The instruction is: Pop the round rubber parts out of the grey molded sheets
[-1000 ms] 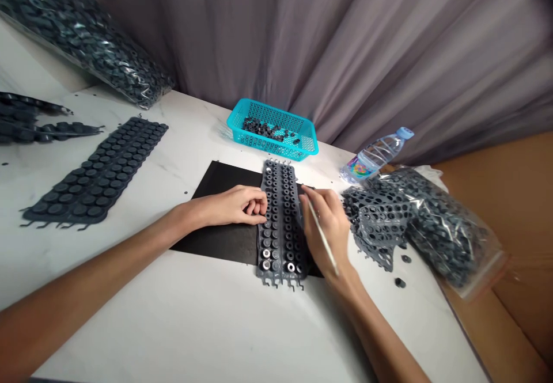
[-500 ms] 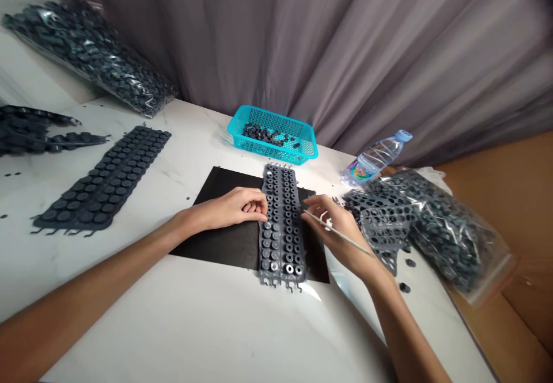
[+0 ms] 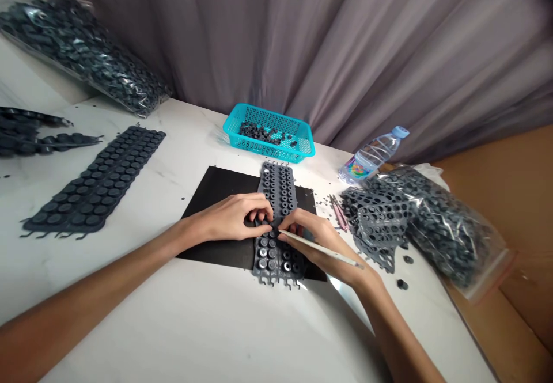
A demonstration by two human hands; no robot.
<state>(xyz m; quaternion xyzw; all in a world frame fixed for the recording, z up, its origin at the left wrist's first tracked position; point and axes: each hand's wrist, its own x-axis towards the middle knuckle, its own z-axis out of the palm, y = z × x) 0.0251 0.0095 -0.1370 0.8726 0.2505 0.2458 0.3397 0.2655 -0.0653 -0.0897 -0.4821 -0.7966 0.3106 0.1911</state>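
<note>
A long grey rubber strip (image 3: 279, 198) full of small ring parts lies lengthwise over a black mat (image 3: 216, 198) on the white table. My left hand (image 3: 235, 217) rests on the strip's left edge with its fingers curled and pinching at the strip's middle. My right hand (image 3: 315, 239) meets it from the right, fingers closed on a thin pale stick (image 3: 322, 247) whose tip touches the strip near my left fingertips.
A teal basket (image 3: 302, 141) with loose dark rings stands behind the mat. Another full strip (image 3: 97, 181) lies at left, more strips at the far left. Emptied webs (image 3: 375, 216), a bag of parts (image 3: 444, 227), a water bottle (image 3: 374, 154) and small pink snips (image 3: 339, 213) lie at right.
My right hand has moved left onto the strip's middle, bringing the stick's tip to my left fingers. My left hand shifted slightly down the strip. The snips at right are now uncovered.
</note>
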